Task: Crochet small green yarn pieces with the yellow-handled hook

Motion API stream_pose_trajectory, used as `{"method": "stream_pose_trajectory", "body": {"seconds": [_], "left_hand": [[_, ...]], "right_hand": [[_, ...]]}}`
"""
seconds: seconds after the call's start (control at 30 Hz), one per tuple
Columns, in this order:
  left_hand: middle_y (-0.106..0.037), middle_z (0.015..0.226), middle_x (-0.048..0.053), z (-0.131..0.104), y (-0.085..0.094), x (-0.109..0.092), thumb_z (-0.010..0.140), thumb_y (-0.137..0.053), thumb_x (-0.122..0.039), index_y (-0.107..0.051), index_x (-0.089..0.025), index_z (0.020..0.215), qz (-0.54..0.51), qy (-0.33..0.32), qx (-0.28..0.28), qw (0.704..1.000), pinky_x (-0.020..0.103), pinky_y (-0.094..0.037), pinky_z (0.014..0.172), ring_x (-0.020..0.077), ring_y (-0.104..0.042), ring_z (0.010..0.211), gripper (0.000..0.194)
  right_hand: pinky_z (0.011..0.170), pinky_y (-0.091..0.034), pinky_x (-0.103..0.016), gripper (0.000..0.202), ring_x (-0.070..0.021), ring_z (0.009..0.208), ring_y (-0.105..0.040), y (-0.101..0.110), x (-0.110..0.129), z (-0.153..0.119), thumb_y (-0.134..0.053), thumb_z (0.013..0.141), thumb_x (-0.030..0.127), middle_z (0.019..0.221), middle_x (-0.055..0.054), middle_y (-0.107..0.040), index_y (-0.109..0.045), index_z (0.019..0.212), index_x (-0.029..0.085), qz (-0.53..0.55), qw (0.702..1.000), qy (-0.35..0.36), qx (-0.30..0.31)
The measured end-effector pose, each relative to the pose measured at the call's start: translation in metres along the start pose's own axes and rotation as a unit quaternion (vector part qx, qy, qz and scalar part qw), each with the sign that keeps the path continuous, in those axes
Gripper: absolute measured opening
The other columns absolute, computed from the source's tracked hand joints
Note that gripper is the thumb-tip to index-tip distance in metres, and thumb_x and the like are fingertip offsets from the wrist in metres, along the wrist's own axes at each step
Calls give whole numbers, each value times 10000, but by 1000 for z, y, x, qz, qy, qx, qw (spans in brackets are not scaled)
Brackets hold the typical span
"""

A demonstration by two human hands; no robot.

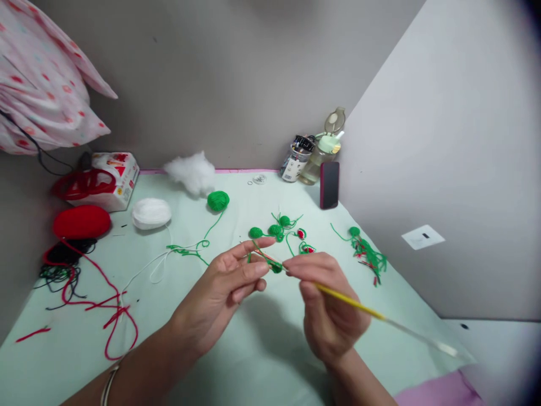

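My left hand point(232, 276) is closed in a pinch on a small green crochet piece point(276, 268), with green yarn running over its raised forefinger. In my right hand point(332, 304) is a crochet hook point(353, 301) with a yellow shaft, its rear end pointing down to the right. The hook's tip meets the green piece between the two hands; the exact stitch is too small to make out. Beyond the hands lie several green crocheted balls point(275, 230) and small red, white and green pieces point(301, 233). A green yarn ball point(218, 201) trails its strand toward my left hand.
On the left are red yarn point(81, 221), white yarn point(151, 213), black yarn point(63, 256) and a tissue box point(122, 175). White stuffing point(192, 173), a pen cup point(295, 160), a bottle point(315, 163) and a phone point(329, 185) stand behind. Yarn scraps point(372, 256) lie at right.
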State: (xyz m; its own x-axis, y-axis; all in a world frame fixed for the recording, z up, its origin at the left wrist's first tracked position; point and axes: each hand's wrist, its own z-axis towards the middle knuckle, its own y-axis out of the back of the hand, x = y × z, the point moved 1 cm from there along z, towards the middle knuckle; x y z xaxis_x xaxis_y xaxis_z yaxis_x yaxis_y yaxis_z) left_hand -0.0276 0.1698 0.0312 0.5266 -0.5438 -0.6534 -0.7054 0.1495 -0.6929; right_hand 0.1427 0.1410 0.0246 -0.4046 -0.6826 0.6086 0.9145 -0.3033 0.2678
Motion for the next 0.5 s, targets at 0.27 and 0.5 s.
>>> {"method": "stream_pose_trajectory", "body": {"seconds": [0.27,0.5], "left_hand": [[-622,844,-34,-3,3,1,838,-874,-284,-844,-303,1112,72,-44,-17,996,213,-399,658,77,-493,681,276],[-700,967,-4,-3,3,8,877,-845,-329,-851,-349,1095,131,-88,-19,987,293,-433,917,168,-569,969,219]], "right_hand": [[677,-583,-352,189,-197,782,-680,-1,-6,9,-613,1045,258,888,-55,-757,-797,1003,256,223,962,-154,-18],[791,-629,-396,173,-229,932,-750,-4,-4,10,-635,1040,256,954,-55,-806,-807,1032,270,170,975,-141,7]]}}
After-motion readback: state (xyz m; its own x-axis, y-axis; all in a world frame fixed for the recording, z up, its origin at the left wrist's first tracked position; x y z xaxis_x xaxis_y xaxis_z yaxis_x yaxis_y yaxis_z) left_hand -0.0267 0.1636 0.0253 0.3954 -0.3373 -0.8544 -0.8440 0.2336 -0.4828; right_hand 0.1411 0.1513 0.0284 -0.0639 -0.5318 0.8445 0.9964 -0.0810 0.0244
